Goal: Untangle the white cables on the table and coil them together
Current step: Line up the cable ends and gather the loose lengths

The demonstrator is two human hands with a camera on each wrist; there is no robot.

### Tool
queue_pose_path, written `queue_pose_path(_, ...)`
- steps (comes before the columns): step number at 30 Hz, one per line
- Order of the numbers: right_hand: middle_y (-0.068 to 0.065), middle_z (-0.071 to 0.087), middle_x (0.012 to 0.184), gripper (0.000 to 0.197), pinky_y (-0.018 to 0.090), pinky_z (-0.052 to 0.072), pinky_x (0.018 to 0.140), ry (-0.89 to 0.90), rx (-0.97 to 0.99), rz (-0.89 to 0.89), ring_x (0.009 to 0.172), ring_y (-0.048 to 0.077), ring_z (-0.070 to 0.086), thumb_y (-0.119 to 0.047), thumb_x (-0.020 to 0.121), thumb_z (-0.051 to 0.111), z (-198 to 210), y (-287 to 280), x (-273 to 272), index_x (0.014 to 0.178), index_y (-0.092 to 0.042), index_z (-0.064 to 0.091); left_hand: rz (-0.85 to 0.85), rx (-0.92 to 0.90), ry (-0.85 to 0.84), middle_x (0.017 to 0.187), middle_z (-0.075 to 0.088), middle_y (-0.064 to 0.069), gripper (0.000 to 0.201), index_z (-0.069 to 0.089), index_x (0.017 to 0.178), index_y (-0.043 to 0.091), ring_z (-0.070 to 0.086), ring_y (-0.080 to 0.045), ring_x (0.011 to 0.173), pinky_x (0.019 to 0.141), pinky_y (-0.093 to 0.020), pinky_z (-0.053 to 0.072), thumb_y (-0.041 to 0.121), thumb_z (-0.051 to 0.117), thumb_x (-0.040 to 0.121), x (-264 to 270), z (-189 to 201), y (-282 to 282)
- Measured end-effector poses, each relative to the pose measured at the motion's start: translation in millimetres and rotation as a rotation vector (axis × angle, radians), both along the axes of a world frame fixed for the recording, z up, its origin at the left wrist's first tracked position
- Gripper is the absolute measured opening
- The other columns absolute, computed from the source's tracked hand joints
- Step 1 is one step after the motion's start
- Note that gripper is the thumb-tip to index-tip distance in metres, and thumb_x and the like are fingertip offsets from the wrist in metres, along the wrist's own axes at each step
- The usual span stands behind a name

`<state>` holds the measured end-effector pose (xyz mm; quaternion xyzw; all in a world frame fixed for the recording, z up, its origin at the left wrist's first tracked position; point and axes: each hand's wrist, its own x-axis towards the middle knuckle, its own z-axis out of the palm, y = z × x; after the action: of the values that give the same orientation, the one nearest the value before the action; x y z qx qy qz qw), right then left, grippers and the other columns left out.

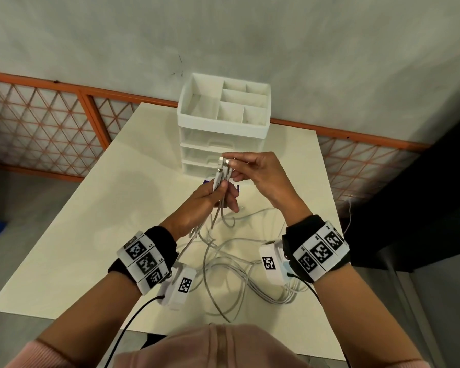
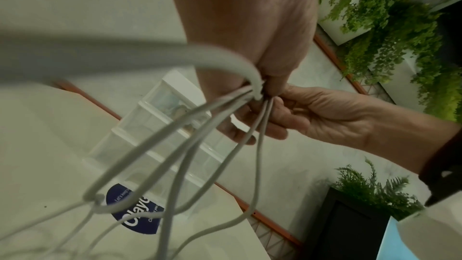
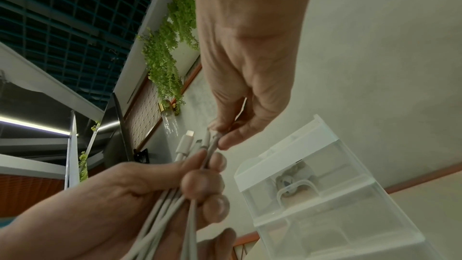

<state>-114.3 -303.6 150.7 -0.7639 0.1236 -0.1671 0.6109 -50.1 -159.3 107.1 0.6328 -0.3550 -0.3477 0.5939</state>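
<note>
Several white cables (image 1: pixel 223 264) lie in loose loops on the cream table (image 1: pixel 77 235) and rise into my hands above its middle. My left hand (image 1: pixel 218 193) grips the gathered cable ends in its fist, plugs pointing up. In the left wrist view the strands (image 2: pixel 212 129) fan down from that fist. My right hand (image 1: pixel 233 168) pinches the plug ends (image 1: pixel 223 167) just above the left hand; in the right wrist view its thumb and forefinger hold one connector (image 3: pixel 212 141) beside the other plugs (image 3: pixel 185 143).
A white drawer unit (image 1: pixel 223 128) with an open divided top tray stands at the table's far middle, right behind my hands. A dark blue round sticker (image 2: pixel 135 211) lies on the table before it. An orange lattice fence (image 1: pixel 37 123) and a wall lie beyond.
</note>
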Motion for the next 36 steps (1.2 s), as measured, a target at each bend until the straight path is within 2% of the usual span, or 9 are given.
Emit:
queue_pose_path(4,-0.001,0.053,0.082,0.028,0.020,0.058,0.075,-0.030,-0.013,-0.008,0.066,0.006,0.067,-0.006,0.089,0.060,3.1,1.3,-0.2,0.116,-0.001,0.064,0.011,-0.014,0.105,0.062,0.063,-0.002,0.036,0.058,0.086,0.012,0.062,-0.016,0.061,0.070,-0.026,0.051,0.025,0.029,0.104,-0.4,0.1,0.7)
queue_pose_path(8,-0.002,0.056,0.081,0.028,0.024,0.058,0.075,-0.006,-0.008,0.005,0.068,0.015,0.068,-0.009,0.084,0.067,7.1,1.6,-1.7,0.111,-0.005,0.068,0.004,-0.051,0.163,0.060,0.062,-0.003,0.037,0.056,0.087,0.010,0.059,-0.018,0.053,0.062,-0.026,0.050,0.026,0.027,0.104,-4.8,2.5,0.5)
queue_pose_path(12,-0.005,0.054,0.087,0.029,0.021,0.055,0.071,-0.007,-0.099,0.000,0.073,0.015,0.065,-0.016,0.081,0.072,10.2,3.9,-1.6,0.110,-0.015,0.070,-0.003,-0.048,0.136,0.049,0.043,0.003,0.035,0.051,0.085,0.007,0.034,-0.010,0.042,0.056,-0.025,0.045,0.025,0.028,0.104,-5.1,4.7,-0.9)
queue_pose_path(15,-0.003,0.047,0.097,0.028,0.016,0.048,0.078,0.011,-0.267,0.084,0.082,0.012,0.057,-0.023,0.078,0.074,13.6,3.0,-2.2,0.105,-0.028,0.071,-0.041,-0.022,0.115,0.049,0.035,0.005,0.033,0.049,0.082,0.010,0.026,-0.010,0.043,0.056,-0.025,0.041,0.026,0.030,0.104,-3.8,6.5,1.9)
queue_pose_path(19,-0.003,0.049,0.093,0.011,0.009,0.043,0.076,0.092,-0.362,0.136,0.087,0.014,0.055,-0.017,0.077,0.074,17.5,2.2,1.2,0.089,-0.015,0.073,-0.095,0.010,0.082,0.048,0.041,0.008,0.036,0.052,0.082,0.009,0.031,-0.008,0.042,0.055,-0.024,0.042,0.025,0.029,0.104,-5.2,6.2,4.0)
queue_pose_path(22,-0.001,0.049,0.096,0.011,0.003,0.040,0.075,0.127,-0.402,0.168,0.083,0.004,0.053,-0.015,0.083,0.069,19.4,1.8,3.4,0.090,-0.007,0.071,-0.101,0.013,0.061,0.049,0.046,0.007,0.036,0.055,0.084,0.008,0.034,-0.008,0.042,0.053,-0.024,0.041,0.025,0.030,0.104,-5.5,4.9,5.5)
queue_pose_path(29,0.004,0.051,0.106,0.012,0.016,0.052,0.076,0.153,-0.405,0.161,0.086,0.011,0.062,-0.020,0.083,0.070,26.3,-2.3,4.9,0.091,-0.011,0.068,-0.054,0.050,-0.005,0.053,0.043,0.004,0.034,0.052,0.082,0.010,0.035,-0.008,0.044,0.051,-0.020,0.038,0.025,0.030,0.104,-4.0,2.3,9.1)
queue_pose_path(33,0.005,0.052,0.102,0.012,0.007,0.047,0.071,0.113,-0.468,0.152,0.083,0.006,0.057,-0.015,0.081,0.071,24.0,-2.4,6.5,0.090,-0.007,0.070,-0.036,0.073,-0.018,0.049,0.039,0.010,0.034,0.049,0.080,0.011,0.032,-0.005,0.043,0.050,-0.018,0.037,0.025,0.030,0.103,-4.6,2.4,7.4)
queue_pose_path(36,0.001,0.050,0.099,0.008,0.014,0.050,0.076,0.150,-0.443,0.150,0.089,0.015,0.060,-0.017,0.084,0.069,23.1,-1.8,7.1,0.087,-0.010,0.068,-0.027,0.087,-0.016,0.048,0.037,0.014,0.033,0.047,0.079,0.013,0.032,-0.004,0.044,0.050,-0.017,0.037,0.026,0.030,0.103,-4.8,2.8,7.1)
